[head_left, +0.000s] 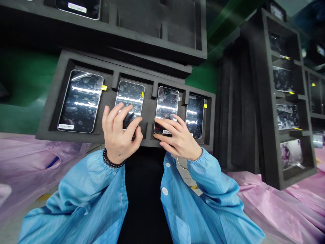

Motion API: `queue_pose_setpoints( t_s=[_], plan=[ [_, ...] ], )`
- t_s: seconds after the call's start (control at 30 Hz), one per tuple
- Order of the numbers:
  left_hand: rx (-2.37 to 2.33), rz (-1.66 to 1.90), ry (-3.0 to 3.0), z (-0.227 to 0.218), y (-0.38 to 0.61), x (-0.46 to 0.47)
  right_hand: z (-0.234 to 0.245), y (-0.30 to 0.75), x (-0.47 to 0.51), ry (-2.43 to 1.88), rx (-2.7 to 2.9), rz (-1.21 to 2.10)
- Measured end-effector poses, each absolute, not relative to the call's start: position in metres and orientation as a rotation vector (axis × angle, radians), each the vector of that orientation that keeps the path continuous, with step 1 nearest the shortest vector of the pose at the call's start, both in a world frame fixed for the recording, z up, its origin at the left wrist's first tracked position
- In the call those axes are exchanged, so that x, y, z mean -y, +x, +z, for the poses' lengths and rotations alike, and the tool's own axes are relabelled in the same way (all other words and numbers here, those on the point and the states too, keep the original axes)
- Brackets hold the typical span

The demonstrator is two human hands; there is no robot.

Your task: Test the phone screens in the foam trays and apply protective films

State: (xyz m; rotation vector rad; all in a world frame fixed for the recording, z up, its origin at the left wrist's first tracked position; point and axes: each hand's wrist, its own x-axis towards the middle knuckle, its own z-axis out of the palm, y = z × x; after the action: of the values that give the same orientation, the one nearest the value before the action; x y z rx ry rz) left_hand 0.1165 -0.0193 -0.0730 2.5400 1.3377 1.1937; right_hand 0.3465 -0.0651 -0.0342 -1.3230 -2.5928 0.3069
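A dark foam tray (149, 117) lies before me, holding several glossy black-screened phones in separate compartments. My left hand (121, 130) is over the lower part of the second phone (130, 93) from the left, fingers spread, with thumb and index finger by its right edge. Across the lower end of the third phone (167, 101) reach the outstretched fingers of my right hand (179, 135); whether they press on it I cannot tell. The leftmost phone (80, 105) has a yellow tab and a white label. At the right end sits another phone (195, 117), partly behind my right hand.
Behind lies a larger foam tray (142, 34) with a phone (83, 8) at its left. To the right, a foam tray (273, 135) stands tilted with several devices in its compartments. Pink garments (269, 200) border both sides. Green surface (27, 91) shows at left.
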Motion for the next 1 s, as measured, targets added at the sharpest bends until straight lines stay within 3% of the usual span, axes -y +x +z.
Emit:
queue_pose_setpoints(
  t_s=[1.0],
  plan=[
    [-1.339,1.206,2.545,-0.0723,0.1169,0.0192,-0.0332,0.3531,0.0557,-1.473,2.473,0.196]
  ],
)
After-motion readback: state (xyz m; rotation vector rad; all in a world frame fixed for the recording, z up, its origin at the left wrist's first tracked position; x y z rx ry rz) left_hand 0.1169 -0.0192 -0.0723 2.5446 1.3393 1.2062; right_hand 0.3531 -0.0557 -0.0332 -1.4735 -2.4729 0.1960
